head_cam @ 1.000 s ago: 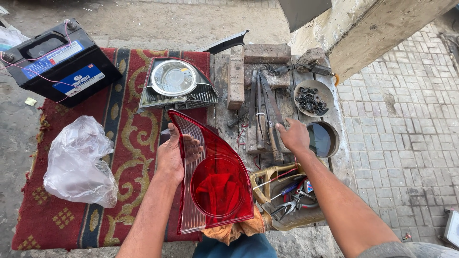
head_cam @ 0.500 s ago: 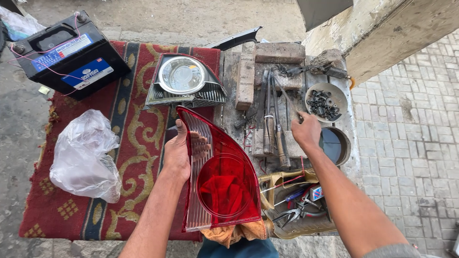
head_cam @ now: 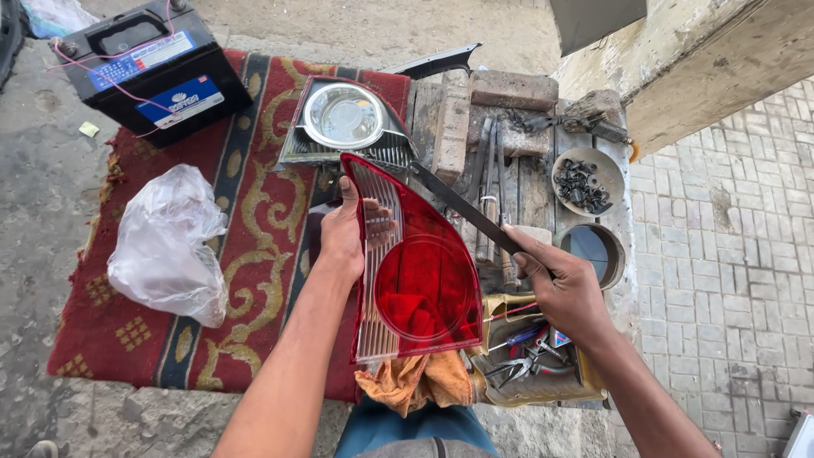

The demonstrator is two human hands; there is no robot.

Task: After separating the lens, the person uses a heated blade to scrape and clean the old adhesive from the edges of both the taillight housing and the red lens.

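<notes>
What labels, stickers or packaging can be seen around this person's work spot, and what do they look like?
Car battery: black box, top left, at the rug's edge.
Top label: blue strip with a red end, on the battery's lid.
Side label: blue and white, some red, on the battery's front.
Plastic bag: clear, crumpled, on the red rug at left.

The red tail-light lens [head_cam: 415, 271] stands on edge over the patterned rug, its lower corner down on an orange cloth. It is a curved, translucent shell — deep red over most of its face, with a round raised circle in the middle and a ribbed, clear-and-red strip along its left side. Its pointed top leans away from the person. The long flat blade [head_cam: 466, 212] is dark metal, thin and straight — it slants across the lens's upper right edge, tip near the lens's top.
</notes>
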